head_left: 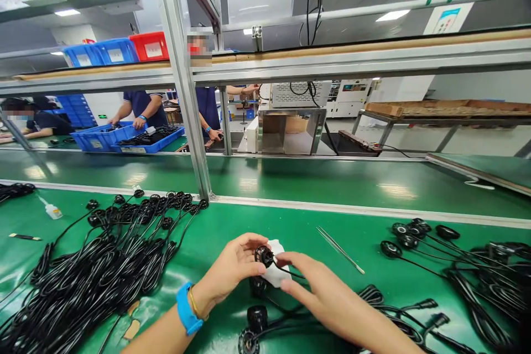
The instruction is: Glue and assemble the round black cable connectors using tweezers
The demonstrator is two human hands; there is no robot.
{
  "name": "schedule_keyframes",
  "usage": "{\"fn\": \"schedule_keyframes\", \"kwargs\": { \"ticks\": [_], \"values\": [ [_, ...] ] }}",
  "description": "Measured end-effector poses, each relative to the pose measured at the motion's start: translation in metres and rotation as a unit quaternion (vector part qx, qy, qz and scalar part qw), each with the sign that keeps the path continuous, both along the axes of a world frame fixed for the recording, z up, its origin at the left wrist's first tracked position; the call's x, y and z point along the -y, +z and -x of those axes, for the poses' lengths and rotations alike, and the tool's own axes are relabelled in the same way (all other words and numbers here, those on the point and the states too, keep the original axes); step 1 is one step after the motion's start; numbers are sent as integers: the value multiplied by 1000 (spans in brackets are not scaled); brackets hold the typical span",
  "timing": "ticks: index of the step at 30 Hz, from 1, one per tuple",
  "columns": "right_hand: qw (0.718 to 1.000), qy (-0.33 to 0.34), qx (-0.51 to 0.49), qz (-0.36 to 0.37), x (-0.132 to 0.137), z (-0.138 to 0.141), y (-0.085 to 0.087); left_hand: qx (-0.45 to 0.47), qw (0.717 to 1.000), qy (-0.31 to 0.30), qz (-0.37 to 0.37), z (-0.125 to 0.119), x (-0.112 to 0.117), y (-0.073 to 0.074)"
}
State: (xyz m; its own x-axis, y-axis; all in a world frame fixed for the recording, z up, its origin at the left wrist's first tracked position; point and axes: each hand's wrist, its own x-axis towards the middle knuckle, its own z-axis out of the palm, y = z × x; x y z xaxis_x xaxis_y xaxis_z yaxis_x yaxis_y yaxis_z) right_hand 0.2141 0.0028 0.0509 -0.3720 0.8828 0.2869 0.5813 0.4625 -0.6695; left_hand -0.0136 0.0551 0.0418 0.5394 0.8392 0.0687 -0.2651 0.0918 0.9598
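Above the green bench mat, my left hand (238, 265) grips a small black round cable head (264, 255) between thumb and fingers. A thin black cable runs from it toward my right hand (309, 282). That hand's thumb and index finger hold a crumpled white wipe (277, 275), which lies behind and beside the cable head. Below my hands, more black cable heads (257, 318) with their cables rest on the mat. A pair of metal tweezers (341, 250) lies just beyond my right hand.
A large heap of bundled black cables (136, 265) covers the left side. More cable heads (409, 235) and coiled cables (473, 287) lie at the right. A small white bottle (53, 211) stands far left. A metal post (188, 99) rises behind. Co-workers handle blue bins (97, 139) across the line.
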Motion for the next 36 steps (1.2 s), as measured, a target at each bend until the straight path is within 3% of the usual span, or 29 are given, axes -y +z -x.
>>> {"fn": "schedule_keyframes", "kwargs": {
  "ticks": [3,8,13,17,21,26,32,36],
  "values": [
    [998,14,-52,-40,-2,23,-16,14,1000,8,10,1,4,2],
    [968,-41,-123,-217,9,21,-35,36,993,-43,103,-2,16,6],
    [952,-27,-59,-298,16,16,-34,62,983,-65,158,-8,24,4],
    [928,-69,20,-366,20,15,-28,58,982,-63,169,-9,25,1],
    [913,-117,53,-387,23,17,-25,53,981,-67,176,-10,26,0],
    [914,-130,55,-380,25,21,-27,58,980,-70,179,-12,29,2],
    [924,-117,88,-354,26,21,-28,17,992,3,124,-12,29,0],
    [910,-116,133,-374,26,19,-26,-40,994,38,98,-14,29,-1]
  ]
}}
